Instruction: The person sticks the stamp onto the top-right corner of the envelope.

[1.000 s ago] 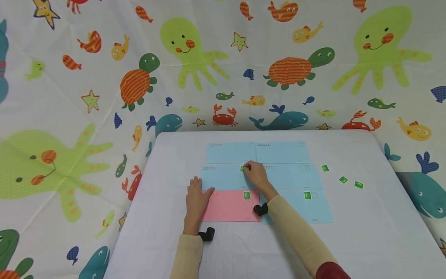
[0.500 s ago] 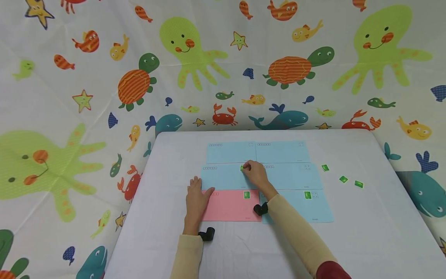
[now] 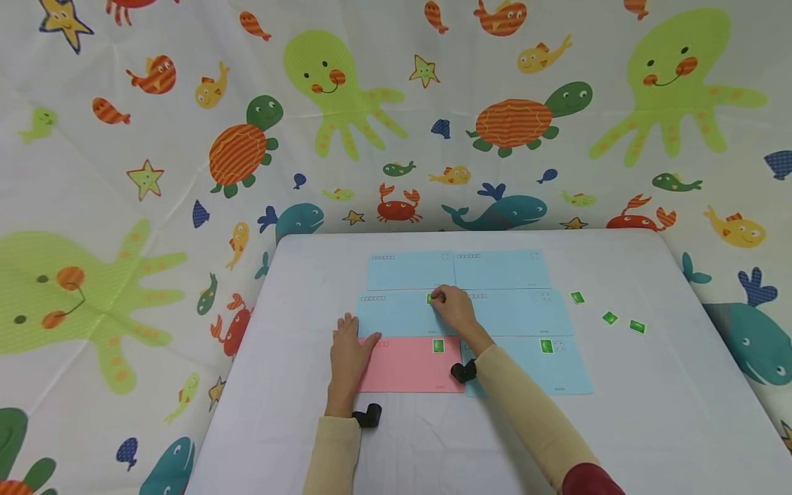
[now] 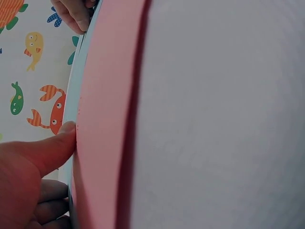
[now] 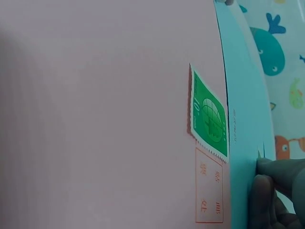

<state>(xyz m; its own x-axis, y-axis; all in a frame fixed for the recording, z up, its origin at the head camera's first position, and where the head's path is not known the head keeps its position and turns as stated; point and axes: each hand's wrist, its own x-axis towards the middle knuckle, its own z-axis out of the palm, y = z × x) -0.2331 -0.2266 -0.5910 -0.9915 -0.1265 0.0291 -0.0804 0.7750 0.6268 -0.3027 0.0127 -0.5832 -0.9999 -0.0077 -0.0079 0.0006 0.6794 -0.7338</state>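
Observation:
In the head view, my right hand [image 3: 456, 309] pinches a green stamp [image 3: 429, 299] over the upper right part of the middle-left blue envelope [image 3: 390, 315]. The fingertips hide part of that stamp. My left hand [image 3: 349, 354] lies with fingers extended at the left edge of the envelopes, its thumb touching the top edge of the pink envelope [image 3: 408, 371]. Another green stamp [image 3: 438, 346] sits at the pink envelope's upper right; the right wrist view shows this stamp [image 5: 209, 114] just above a red printed box.
More blue envelopes [image 3: 501, 271] lie edge to edge in rows. The lower-right blue envelope [image 3: 526, 375] bears a green stamp [image 3: 546, 346]. Several loose stamps, one a tilted stamp [image 3: 610, 318], lie to the right on the white table [image 3: 650, 399]. A sea-animal cloth [image 3: 383, 62] hangs behind.

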